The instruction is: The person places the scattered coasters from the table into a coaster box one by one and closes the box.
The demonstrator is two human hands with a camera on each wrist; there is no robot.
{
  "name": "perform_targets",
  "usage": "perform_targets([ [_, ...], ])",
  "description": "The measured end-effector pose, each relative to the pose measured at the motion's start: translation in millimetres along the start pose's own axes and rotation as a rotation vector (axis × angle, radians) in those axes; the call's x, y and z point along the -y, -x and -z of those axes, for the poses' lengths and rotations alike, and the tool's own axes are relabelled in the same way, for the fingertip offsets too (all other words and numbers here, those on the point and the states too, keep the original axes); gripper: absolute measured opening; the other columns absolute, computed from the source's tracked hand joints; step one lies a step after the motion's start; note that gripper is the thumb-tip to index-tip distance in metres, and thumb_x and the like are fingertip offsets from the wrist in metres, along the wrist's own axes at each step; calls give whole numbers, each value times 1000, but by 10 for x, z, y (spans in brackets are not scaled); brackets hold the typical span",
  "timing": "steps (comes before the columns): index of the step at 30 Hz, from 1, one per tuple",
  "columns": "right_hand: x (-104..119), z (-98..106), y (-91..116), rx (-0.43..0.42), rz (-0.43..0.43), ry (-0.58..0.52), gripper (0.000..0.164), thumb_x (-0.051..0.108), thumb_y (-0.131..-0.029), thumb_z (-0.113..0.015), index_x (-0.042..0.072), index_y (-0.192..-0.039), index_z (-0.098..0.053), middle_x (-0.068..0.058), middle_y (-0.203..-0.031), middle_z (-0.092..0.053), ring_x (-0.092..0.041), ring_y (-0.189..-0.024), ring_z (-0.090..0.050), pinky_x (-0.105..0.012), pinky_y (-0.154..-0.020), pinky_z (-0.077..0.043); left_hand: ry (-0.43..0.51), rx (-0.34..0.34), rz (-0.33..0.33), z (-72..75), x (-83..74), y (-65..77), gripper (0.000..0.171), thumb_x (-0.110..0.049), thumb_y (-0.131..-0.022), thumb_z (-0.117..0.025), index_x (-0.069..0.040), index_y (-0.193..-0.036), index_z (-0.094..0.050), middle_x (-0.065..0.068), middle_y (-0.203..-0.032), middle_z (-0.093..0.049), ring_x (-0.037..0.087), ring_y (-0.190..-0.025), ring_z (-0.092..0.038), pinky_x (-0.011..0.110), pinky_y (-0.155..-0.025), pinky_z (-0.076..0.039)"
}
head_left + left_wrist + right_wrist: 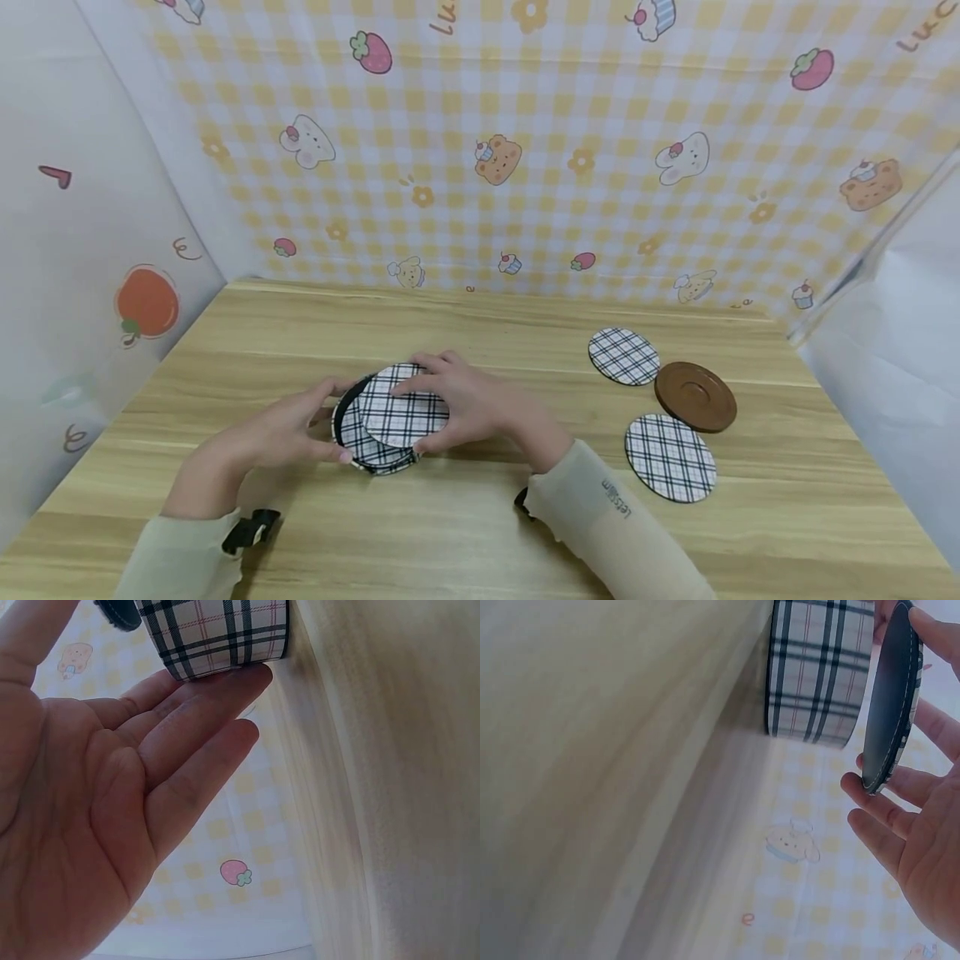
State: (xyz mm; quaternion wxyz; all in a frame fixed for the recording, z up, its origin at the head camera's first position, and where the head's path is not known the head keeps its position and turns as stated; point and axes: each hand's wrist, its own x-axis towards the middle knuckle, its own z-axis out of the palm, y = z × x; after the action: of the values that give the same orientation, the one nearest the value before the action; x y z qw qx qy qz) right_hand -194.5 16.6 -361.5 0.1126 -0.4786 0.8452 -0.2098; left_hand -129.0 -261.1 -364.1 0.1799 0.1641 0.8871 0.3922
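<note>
A round plaid coaster holder stands on the table, left of the middle in the head view. My left hand holds it from the left, thumb at the near side and fingers round the far side. Above its open top, my right hand grips a plaid coaster by the edge. That coaster is tilted, and its dark stitched underside faces the holder in the right wrist view. Plaid shows inside the holder beneath the coaster, which hides most of the interior.
To the right on the wooden table lie a plaid coaster at the back, a brown round coaster and another plaid coaster nearer the front. A yellow-checked cloth hangs behind the table.
</note>
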Motion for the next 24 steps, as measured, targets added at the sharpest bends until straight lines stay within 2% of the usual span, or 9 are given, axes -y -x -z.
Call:
perform_targets([
  [7,75,-46,-77,6,39,23,68,44,-80,-79,28,-141,-55,-9,-159,-33,-26,-136,-37,-43,-104,-50,7,9,-16,12,13,-7,89,-31,-82,-82,1,-147,-30,28,-154,-35,54,-134,-44,63,-107,-42],
  [18,136,-125,-193,19,50,67,66,46,-80,-79,30,-140,-56,-4,-159,-34,-24,-134,-36,-34,-100,-52,-9,1,-24,16,9,-8,90,-34,-81,-82,3,-145,-31,28,-153,-36,54,-133,-45,62,-107,-43],
  [24,158,-137,-238,34,55,113,65,46,-79,-80,29,-138,-58,-4,-157,-36,-23,-132,-37,-33,-102,-50,-8,2,-22,10,9,-4,90,-33,-81,-82,2,-146,-31,28,-153,-37,55,-132,-45,61,-106,-44],
])
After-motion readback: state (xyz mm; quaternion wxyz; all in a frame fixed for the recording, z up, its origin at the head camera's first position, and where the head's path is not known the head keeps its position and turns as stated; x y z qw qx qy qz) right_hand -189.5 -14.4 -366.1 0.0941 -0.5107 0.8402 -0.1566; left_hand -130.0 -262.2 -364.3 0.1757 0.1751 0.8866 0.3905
